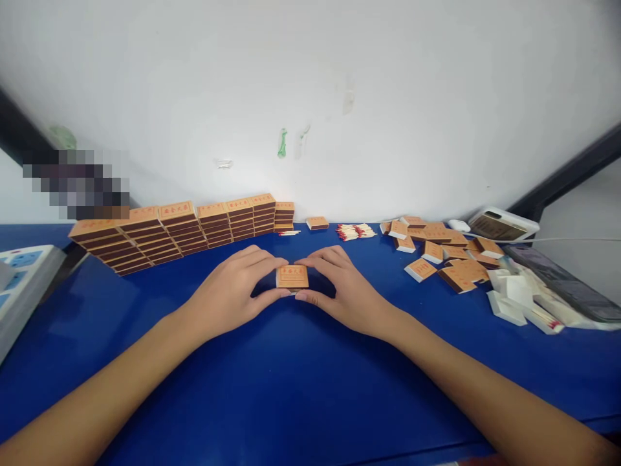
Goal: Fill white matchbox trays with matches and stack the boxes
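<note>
An orange-topped matchbox (292,277) with red printing is held between my two hands at the middle of the view. My left hand (237,285) pinches its left end between thumb and fingers. On the opposite end, the thumb and fingers of my right hand (339,281) are closed. Past the hands, a single matchbox (317,223) lies by the wall. A pile of red-tipped matches (356,232) is to its right, and a few loose matches (290,233) lie to its left.
Stacked matchboxes (194,226) form a row along the wall at left. Scattered matchbox sleeves (431,236) and white trays (517,298) lie at right, near a dark phone (567,281). A white power strip (29,278) is on the left of the blue table (291,388).
</note>
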Demonstrator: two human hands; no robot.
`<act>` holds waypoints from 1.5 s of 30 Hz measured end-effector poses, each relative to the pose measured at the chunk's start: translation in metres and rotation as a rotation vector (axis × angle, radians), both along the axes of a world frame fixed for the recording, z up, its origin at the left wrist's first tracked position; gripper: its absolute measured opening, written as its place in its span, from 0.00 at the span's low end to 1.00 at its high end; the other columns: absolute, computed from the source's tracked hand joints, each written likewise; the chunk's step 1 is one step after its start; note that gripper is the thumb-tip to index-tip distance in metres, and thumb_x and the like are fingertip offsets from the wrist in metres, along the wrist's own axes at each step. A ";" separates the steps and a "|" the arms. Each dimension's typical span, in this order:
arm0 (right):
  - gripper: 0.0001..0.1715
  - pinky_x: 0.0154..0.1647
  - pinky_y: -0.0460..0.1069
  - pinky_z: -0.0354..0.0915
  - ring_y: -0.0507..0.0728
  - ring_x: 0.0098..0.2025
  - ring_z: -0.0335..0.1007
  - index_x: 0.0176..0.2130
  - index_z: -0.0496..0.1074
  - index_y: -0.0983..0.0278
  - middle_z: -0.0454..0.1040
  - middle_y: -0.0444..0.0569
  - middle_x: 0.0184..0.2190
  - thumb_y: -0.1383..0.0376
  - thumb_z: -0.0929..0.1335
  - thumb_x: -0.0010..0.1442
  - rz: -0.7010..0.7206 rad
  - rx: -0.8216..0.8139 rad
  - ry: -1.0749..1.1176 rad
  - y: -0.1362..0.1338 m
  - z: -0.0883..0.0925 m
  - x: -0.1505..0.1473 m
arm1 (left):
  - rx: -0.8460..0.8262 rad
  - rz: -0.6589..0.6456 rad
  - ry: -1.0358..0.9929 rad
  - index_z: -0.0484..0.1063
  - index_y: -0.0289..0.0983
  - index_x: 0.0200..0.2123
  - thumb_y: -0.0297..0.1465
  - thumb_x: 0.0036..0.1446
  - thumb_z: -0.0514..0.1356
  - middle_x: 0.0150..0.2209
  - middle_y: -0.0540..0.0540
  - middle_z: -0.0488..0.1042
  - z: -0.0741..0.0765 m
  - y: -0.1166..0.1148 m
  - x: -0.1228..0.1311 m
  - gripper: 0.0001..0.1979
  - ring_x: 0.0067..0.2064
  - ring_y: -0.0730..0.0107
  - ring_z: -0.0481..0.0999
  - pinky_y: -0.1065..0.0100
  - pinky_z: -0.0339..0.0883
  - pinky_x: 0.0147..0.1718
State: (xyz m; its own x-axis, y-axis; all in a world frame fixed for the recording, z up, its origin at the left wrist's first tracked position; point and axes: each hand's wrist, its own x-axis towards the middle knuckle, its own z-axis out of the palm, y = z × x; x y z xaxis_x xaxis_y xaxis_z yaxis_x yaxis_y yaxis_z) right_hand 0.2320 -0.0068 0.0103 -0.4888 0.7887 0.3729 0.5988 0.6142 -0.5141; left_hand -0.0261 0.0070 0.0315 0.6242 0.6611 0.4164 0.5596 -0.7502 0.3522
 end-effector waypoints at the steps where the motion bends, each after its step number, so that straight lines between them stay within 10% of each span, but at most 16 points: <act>1: 0.35 0.64 0.66 0.65 0.67 0.62 0.64 0.66 0.69 0.57 0.74 0.55 0.57 0.49 0.74 0.66 0.010 -0.017 -0.020 0.001 -0.002 -0.001 | -0.020 0.022 -0.001 0.78 0.40 0.57 0.43 0.69 0.64 0.51 0.42 0.81 0.000 0.003 -0.003 0.19 0.52 0.55 0.79 0.55 0.74 0.52; 11: 0.19 0.59 0.65 0.67 0.66 0.56 0.67 0.57 0.77 0.59 0.78 0.54 0.52 0.57 0.73 0.69 -0.014 0.025 -0.034 0.013 -0.007 0.007 | -0.089 0.224 0.080 0.78 0.42 0.61 0.48 0.65 0.65 0.48 0.44 0.83 0.002 0.029 -0.028 0.26 0.49 0.53 0.82 0.56 0.73 0.50; 45: 0.19 0.50 0.58 0.73 0.61 0.48 0.73 0.57 0.76 0.59 0.78 0.52 0.46 0.58 0.72 0.70 -0.053 0.120 0.086 0.005 -0.002 0.019 | -0.382 0.083 -0.024 0.80 0.47 0.58 0.49 0.62 0.68 0.52 0.48 0.83 0.006 0.023 -0.017 0.24 0.51 0.56 0.80 0.60 0.74 0.49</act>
